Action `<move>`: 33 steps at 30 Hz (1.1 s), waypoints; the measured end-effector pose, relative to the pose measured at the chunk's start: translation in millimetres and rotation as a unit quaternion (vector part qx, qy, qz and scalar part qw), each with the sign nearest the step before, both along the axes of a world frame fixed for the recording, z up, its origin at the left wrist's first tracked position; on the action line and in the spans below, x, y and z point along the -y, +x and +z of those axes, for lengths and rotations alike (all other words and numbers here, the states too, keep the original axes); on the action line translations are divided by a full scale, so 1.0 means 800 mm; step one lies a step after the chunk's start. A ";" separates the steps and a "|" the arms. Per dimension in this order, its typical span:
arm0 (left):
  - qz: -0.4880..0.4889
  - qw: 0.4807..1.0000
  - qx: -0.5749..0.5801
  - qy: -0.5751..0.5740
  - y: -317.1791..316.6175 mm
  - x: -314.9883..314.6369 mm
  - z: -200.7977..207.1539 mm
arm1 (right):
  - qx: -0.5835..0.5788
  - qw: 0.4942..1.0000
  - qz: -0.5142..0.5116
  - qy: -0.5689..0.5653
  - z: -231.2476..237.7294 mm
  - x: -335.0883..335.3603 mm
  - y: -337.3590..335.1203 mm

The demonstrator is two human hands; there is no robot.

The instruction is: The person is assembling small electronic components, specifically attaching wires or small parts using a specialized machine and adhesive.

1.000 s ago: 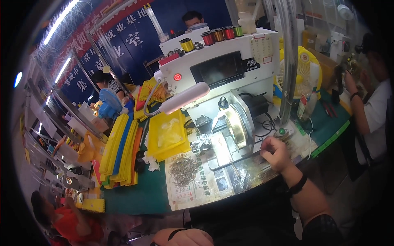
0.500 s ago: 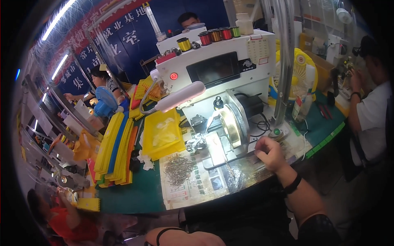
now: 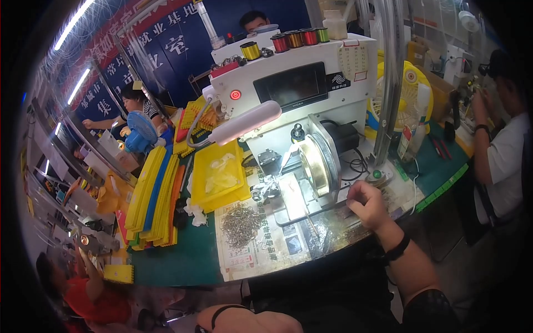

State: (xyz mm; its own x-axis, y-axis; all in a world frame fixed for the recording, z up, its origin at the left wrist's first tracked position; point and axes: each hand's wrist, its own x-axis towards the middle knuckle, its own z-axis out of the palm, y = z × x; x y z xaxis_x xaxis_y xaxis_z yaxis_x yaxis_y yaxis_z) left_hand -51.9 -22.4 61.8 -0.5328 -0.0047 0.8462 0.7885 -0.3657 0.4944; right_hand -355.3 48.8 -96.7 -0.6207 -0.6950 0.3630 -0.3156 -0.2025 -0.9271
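Observation:
My right hand [image 3: 367,206] is closed, its fingers curled in beside the right side of a white bench machine [image 3: 233,119]; whatever the fingertips pinch, if anything, is hidden. Just left of it stands a gold-rimmed wheel [image 3: 314,171], with a brightly lit plate [image 3: 292,195] in front. A small metal clamp-like fitting [image 3: 266,191] sits left of the plate. Of my left arm, the forearm and banded wrist [image 3: 244,319] show at the lower edge, low in front of me; the fingers of my left hand are out of sight.
Small metal pieces [image 3: 241,225] lie heaped on printed paper. A yellow tray [image 3: 219,180] holds pale plastic bags. Stacked yellow strips [image 3: 145,194] lie farther left. A pink-white lamp [image 3: 247,123] overhangs the machine. A green button [image 3: 377,174] stands beyond my right hand. Co-workers sit around.
The view has shifted slightly. My right hand remains beside the machine with its fingers curled. My left forearm stays low at the bottom edge.

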 end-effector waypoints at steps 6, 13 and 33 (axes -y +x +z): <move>0.057 0.996 0.040 0.052 0.001 -0.008 0.003 | -0.004 1.000 0.002 0.019 0.004 0.001 0.001; 0.024 0.999 -0.003 0.039 0.003 -0.002 -0.010 | 0.002 1.000 0.004 0.014 0.003 0.000 0.000; 0.065 0.984 -0.119 -0.117 0.017 0.008 -0.048 | -0.021 1.000 -0.007 0.000 0.003 0.001 0.001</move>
